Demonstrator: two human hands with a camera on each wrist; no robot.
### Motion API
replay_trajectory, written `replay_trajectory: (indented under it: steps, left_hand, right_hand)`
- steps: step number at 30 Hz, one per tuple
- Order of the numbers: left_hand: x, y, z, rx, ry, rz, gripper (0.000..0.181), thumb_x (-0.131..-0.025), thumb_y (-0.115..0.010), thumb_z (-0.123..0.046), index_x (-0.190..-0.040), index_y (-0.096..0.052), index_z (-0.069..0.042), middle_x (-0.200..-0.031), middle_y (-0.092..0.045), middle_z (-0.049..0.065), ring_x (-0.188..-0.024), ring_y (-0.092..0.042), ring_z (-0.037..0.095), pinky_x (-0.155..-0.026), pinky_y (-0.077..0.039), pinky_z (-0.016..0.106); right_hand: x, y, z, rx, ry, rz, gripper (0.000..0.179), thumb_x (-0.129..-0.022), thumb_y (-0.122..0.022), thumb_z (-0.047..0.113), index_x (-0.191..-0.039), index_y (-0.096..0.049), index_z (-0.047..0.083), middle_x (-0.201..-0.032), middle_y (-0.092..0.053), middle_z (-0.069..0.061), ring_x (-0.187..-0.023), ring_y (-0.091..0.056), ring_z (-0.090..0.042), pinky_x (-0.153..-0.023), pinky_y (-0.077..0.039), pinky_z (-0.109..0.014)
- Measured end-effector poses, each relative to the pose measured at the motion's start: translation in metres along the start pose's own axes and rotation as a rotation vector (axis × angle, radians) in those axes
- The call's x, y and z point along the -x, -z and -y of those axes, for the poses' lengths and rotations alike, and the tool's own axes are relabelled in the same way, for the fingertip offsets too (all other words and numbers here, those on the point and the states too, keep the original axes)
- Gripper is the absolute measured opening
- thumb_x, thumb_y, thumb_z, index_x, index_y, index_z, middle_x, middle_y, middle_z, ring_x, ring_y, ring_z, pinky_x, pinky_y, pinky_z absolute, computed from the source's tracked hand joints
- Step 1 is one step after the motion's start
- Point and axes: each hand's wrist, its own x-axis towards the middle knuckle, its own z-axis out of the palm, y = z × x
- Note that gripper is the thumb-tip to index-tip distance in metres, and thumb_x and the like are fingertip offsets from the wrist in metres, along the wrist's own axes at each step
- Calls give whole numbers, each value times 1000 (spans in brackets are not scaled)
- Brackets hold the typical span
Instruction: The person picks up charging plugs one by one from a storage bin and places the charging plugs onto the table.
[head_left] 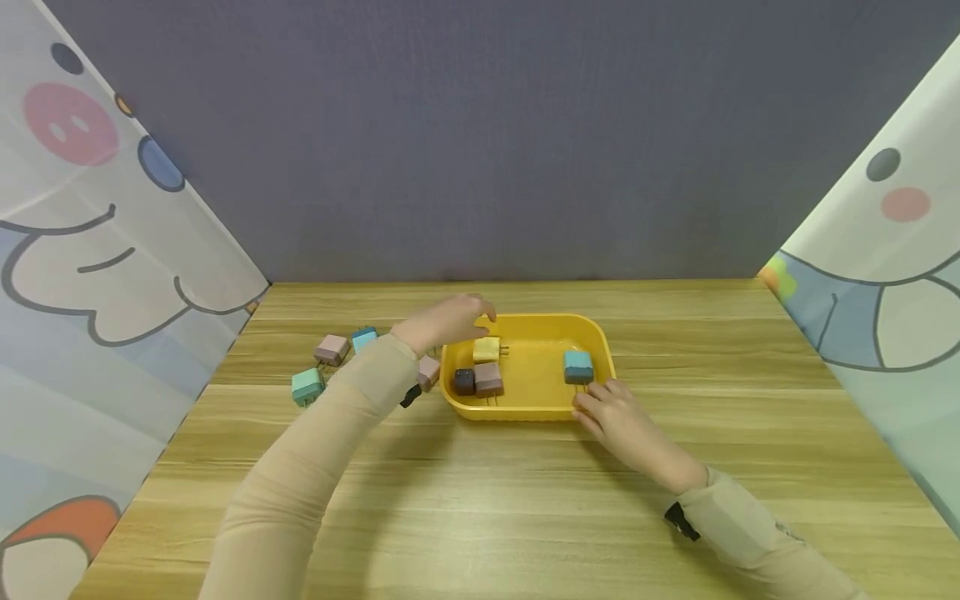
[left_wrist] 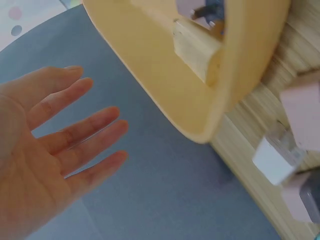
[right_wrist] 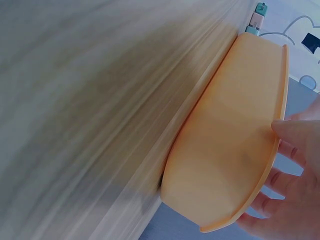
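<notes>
A yellow plastic tray (head_left: 540, 412) stands on the wooden table. My right hand (head_left: 618, 421) grips its near right rim, thumb outside and fingers inside, as the right wrist view shows. Over the tray's far left corner hovers my left hand (head_left: 450, 321); in the left wrist view its fingers (left_wrist: 95, 125) are extended with nothing in them. Inside the tray lie a yellow plug charger (head_left: 486, 350), a pink one (head_left: 488, 379) and a black one (head_left: 464, 382) at the left. A blue plug charger (head_left: 578, 367) lies at the right, close to my right fingertips.
Left of the tray are several more plug chargers, among them a green one (head_left: 307, 387), a pink one (head_left: 332, 349) and a blue one (head_left: 364, 338); my left forearm hides part of the group. A grey wall (head_left: 510, 150) rises behind the table.
</notes>
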Motion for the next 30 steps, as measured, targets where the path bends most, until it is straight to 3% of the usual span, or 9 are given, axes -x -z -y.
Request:
replay_trajectory:
  steps: [5, 16, 23, 30]
  left_hand:
    - [-13, -1, -10, -32, -41, 15, 29, -88, -55, -15, -115, -57, -6, -119, -52, 12, -109, -49, 24, -92, -39, 33]
    - [-37, -6, -35, -81, -39, 51, 29, -89, -53, -19, -117, -56, -12, -121, -52, 4, -112, -47, 20, -93, -38, 30]
    - [-48, -9, -45, -101, -69, 41, 29, -88, -55, -18, -116, -57, -10, -119, -53, 5, -109, -49, 19, -91, -39, 29]
    - [-59, -12, -57, -119, -88, 51, 30, -86, -58, -17, -115, -58, -10, -120, -54, 4, -110, -48, 18, -91, -39, 28]
  right_hand:
    - [1, 0, -1, -9, 3, -10, 12, -74, -68, 9, -83, -60, 6, -73, -48, 1, -67, -37, -15, -66, -38, -34]
    - [0, 0, -1, -11, 6, -10, 14, -72, -69, 9, -83, -61, 7, -73, -48, 1, -68, -38, -16, -66, -37, -34]
    - [0, -1, -1, -15, 13, -13, 15, -72, -69, 9, -84, -61, 7, -74, -49, 1, -68, -38, -15, -65, -36, -33]
    - [1, -2, -2, -25, 25, -25, 13, -85, -58, 19, -84, -60, 7, -73, -48, 1, -68, -37, -15, -65, -35, -32]
